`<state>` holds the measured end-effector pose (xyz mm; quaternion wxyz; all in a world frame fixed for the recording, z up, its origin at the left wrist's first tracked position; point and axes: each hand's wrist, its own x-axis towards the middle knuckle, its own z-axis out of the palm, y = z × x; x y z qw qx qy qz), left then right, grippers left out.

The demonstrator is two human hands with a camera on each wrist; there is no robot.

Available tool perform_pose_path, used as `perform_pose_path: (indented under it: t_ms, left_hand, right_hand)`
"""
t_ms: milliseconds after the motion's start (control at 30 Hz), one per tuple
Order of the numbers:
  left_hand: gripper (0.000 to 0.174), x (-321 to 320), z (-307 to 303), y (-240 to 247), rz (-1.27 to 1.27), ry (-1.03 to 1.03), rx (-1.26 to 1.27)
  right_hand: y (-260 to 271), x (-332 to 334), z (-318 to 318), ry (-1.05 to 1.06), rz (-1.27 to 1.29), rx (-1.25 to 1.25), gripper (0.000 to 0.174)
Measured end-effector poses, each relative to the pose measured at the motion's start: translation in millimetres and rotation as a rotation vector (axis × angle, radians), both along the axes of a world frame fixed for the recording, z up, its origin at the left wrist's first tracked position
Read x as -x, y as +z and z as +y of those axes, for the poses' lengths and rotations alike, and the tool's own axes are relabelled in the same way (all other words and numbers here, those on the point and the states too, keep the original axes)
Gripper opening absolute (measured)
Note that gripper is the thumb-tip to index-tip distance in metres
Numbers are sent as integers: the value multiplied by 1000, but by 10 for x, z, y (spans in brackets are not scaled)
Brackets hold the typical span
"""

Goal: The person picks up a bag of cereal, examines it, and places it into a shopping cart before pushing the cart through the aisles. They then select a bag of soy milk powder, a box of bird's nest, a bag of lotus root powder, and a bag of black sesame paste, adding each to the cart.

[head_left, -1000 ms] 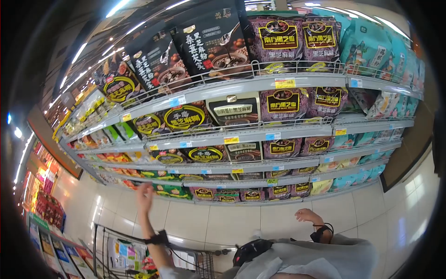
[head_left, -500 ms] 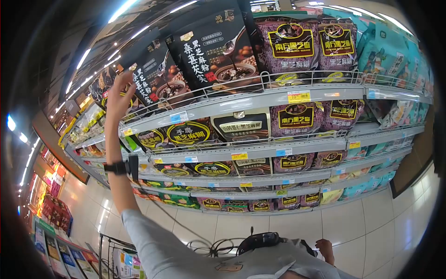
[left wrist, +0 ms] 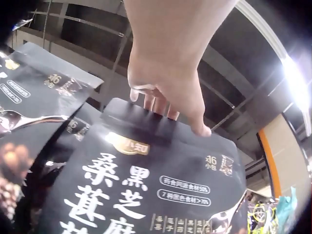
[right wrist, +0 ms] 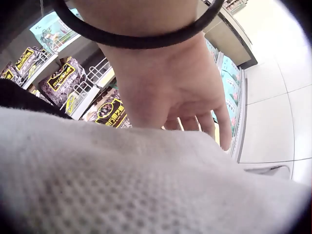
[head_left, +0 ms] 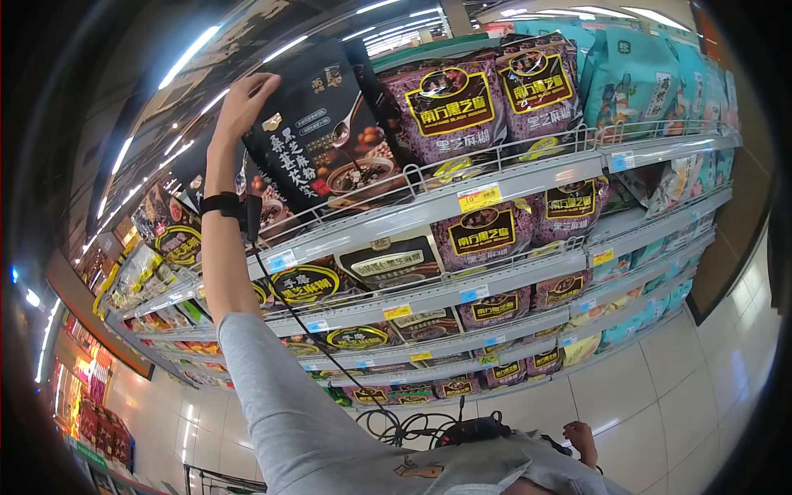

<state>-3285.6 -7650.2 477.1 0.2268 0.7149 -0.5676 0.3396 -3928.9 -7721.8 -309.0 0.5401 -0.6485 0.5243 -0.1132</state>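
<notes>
On the top shelf stands a large black pouch of black sesame powder point(head_left: 330, 140), with a bowl and a spoon printed on its front. My left hand point(head_left: 245, 107) is raised to its upper edge. In the left wrist view the thumb point(left wrist: 201, 127) lies over the pouch's front, and the other fingers go down behind the top edge, their tips hidden. A second black pouch point(left wrist: 36, 92) stands beside it. Low by my side, my right hand point(head_left: 582, 441) hangs with loosely bent fingers, holding nothing; grey shirt cloth point(right wrist: 146, 180) covers part of it in the right wrist view.
Wire rails point(head_left: 495, 157) run along the shelf fronts. Purple sesame bags point(head_left: 445, 103) and teal bags point(head_left: 635, 78) fill the shelf to the right. A cable point(head_left: 305, 318) trails from my left wrist to my waist. Part of a wire cart point(head_left: 219, 478) shows at bottom left.
My left hand has risen from low in front of the shelves to the top shelf, then moved right to the large pouch's upper edge. My right hand has dropped to my side.
</notes>
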Motion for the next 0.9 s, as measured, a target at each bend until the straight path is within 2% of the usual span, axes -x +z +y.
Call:
perform_pose_path:
  t_ms: [33,167,300,367,500,567,600,700,800,833,900]
  left_hand:
    - [61,67,-77,-41,-100,100,44]
    - [65,225,-287,42,-171,147,-44]
    - [60,63,-432,164,-154,8,-129]
    - [52,23,-463,292,231,-82,-415]
    - [46,-95,-540,295,201,-104,-396]
    - [43,-138,-624,196,-131,39,-70]
    - [43,-147,-666,161,-135,33,-76]
    - [37,45,-669,41,-264,61,172]
    - [34,125,-713,61,-239,103,283]
    - [29,-68,-756,95,-406,40,430]
    - [28,-204,-774,244,-443,67,493]
  right_hand:
    - [-61,26,-23,16,32,3,26]
    - [-39,25,-39,14,72,19,27]
    - [123,-28,-50,42,63,-2,27]
    - [111,-55,-63,50,59,-11,27]
    - [61,-77,-106,71,50,13,26]
    - [9,-64,-61,70,54,12,26]
    - [-16,-57,-59,61,50,20,27]
    - [-2,-59,-58,42,51,25,27]
    - [22,-36,-54,35,76,15,27]
    - [31,-25,-58,43,89,15,27]
    - [-86,-34,-124,56,103,28,28]
